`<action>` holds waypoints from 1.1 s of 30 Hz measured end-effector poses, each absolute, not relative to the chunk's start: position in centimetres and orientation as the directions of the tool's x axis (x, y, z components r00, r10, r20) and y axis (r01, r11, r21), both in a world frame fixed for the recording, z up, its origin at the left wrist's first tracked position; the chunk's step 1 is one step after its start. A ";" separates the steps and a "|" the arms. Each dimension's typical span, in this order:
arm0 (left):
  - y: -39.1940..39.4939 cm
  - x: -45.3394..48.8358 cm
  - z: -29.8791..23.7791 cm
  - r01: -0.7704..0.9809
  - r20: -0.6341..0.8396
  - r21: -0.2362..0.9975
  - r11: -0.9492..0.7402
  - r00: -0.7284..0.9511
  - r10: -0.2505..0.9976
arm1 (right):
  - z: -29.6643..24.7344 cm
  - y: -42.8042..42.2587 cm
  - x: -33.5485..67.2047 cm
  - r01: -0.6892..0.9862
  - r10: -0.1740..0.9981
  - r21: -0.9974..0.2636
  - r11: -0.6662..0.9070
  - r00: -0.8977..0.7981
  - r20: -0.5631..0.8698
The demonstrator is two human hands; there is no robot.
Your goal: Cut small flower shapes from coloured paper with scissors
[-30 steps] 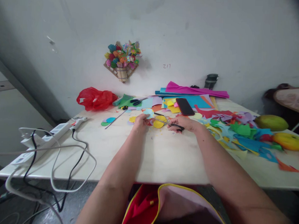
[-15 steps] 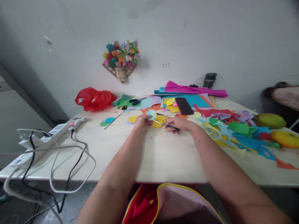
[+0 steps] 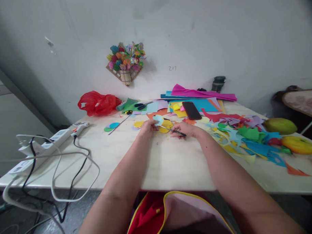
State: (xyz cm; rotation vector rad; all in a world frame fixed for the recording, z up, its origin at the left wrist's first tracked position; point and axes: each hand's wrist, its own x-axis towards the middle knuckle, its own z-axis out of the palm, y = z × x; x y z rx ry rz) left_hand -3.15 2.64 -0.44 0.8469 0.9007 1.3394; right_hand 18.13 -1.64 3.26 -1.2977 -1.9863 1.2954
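Note:
My left hand [image 3: 148, 128] pinches a small light blue paper circle [image 3: 159, 119] between thumb and fingers. In my right hand [image 3: 182, 129] are scissors [image 3: 179, 133] with a black handle. Their silver blades point left and reach the lower edge of the blue circle; whether they are cutting into it I cannot tell. Just below and behind the blades lie yellow paper circles [image 3: 166, 125]. Another small group of yellow paper pieces [image 3: 138, 124] lies left of my left hand. My fingers partly hide the scissor handles.
Paper scraps [image 3: 252, 134] spread across the right, near two mangoes [image 3: 280, 125]. A phone [image 3: 191, 110] lies on coloured sheets. Farther left are blue and green circles [image 3: 112, 126], other scissors [image 3: 143, 105], a red plastic bag [image 3: 98, 104] and a power strip [image 3: 52, 140] with cables.
The blue circle has turned slightly in my left hand and shows a little less of its face. The scissors have shifted slightly left. Everything else stays in place.

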 end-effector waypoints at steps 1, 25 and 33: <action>2.6 -3.1 -0.4 -0.432 -0.057 0.900 0.060 0.021 0.998 | 3.2 -1.6 18.1 0.468 0.875 -0.875 0.127 -0.467 -0.123; 2.4 -2.7 0.1 -0.458 -0.144 0.880 0.128 0.000 0.990 | 2.6 -1.0 18.0 0.451 0.864 -0.871 0.198 -0.499 -0.062; 2.2 -2.6 0.4 -0.485 -0.161 0.864 0.137 -0.008 0.987 | 2.3 -0.7 18.0 0.459 0.860 -0.862 0.216 -0.507 -0.054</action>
